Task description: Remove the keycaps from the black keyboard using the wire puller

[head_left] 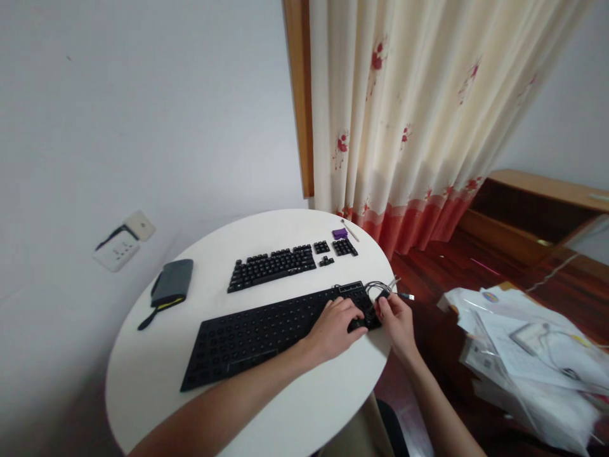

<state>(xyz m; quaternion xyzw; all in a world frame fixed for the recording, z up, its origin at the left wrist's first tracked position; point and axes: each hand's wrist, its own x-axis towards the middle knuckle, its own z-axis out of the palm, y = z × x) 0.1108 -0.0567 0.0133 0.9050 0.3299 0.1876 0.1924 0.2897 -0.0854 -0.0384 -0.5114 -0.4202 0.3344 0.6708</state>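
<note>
A black keyboard [259, 327] with its keycaps off lies slanted across the white round table [304, 406]. My left hand [337, 325] rests on its right end, the fingers curled and the thumb beside a dark piece too unclear to name. Just past the keyboard's right edge, my right hand [397, 320] pinches the looped black cable [375, 285], partly hidden by the fingers. A silver USB plug [408, 296] sticks out beside this hand. Behind the keyboard, black keycaps [273, 269] are laid out in their key order, with smaller groups of keycaps [343, 247] to the right.
At the table's far right lie a purple block [339, 234] and a thin brush [351, 231]. A grey pouch [174, 282] with a strap sits at the left. Papers and plastic bags [528, 349] are heaped to the right. A curtain [380, 114] hangs behind the table.
</note>
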